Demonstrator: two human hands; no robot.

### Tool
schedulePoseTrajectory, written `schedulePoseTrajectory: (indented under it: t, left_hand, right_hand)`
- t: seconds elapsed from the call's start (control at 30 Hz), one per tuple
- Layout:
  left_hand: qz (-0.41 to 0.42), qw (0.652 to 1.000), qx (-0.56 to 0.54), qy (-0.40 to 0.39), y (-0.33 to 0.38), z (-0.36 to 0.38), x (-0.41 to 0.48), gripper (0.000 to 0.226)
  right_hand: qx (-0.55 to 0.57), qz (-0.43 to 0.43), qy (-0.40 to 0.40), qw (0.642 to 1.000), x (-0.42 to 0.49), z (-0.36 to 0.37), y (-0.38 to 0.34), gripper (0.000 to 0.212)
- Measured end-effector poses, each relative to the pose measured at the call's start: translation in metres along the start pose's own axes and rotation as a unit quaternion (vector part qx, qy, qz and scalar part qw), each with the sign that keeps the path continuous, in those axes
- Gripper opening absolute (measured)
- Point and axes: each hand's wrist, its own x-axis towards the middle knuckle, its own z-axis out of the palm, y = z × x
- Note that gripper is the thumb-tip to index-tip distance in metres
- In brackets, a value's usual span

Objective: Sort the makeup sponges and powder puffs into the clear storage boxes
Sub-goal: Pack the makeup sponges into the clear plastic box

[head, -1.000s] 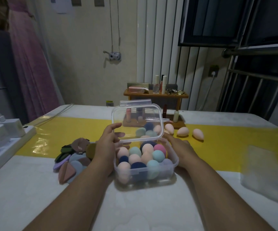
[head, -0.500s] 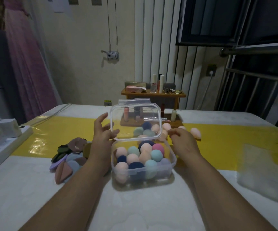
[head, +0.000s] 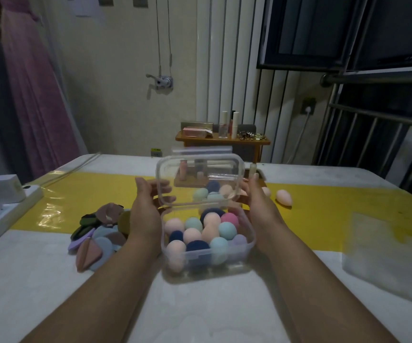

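Note:
A clear storage box (head: 224, 254) sits on the table in front of me, filled with several egg-shaped makeup sponges (head: 210, 233) in pink, teal and navy. Its hinged clear lid (head: 200, 169) stands upright at the back. My left hand (head: 144, 211) grips the lid's left edge, fingers showing through the plastic. My right hand (head: 259, 209) holds the lid's right edge, fingertips pointing up. Two loose pink sponges (head: 284, 197) lie on the yellow strip to the right. A pile of flat powder puffs (head: 98, 231) lies left of the box.
A second clear box (head: 388, 258) rests at the table's right edge. A white power strip (head: 4, 206) with chargers lies along the left edge. A wooden cosmetics shelf (head: 222, 141) stands behind the box at the back.
Both hands have risen from the box's sides to the lid's two edges. The right hand let go of a sponge it had near the lid.

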Motion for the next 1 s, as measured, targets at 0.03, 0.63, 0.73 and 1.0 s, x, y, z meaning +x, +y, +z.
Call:
schedulePoseTrajectory:
  t: [0.03,0.63,0.73,1.0]
  left_hand:
    - [0.001,1.000,0.005,0.019,-0.001,-0.001,-0.002,0.063]
    - [-0.032,0.975,0.203,-0.086,0.010,-0.017,0.005,0.006]
    - [-0.027,0.972,0.218,-0.083,0.011,-0.014,0.003,0.006]
    - [0.011,0.945,0.303,-0.125,0.013,-0.013,-0.003,0.019]
  right_hand:
    - [0.005,0.002,0.004,1.000,-0.003,0.000,-0.002,0.062]
    - [-0.231,0.017,-0.184,0.955,-0.002,-0.044,-0.019,0.039]
    - [-0.225,0.013,-0.185,0.957,-0.002,-0.043,-0.019,0.038]
    - [-0.227,0.012,-0.167,0.959,0.005,-0.046,-0.014,0.043]
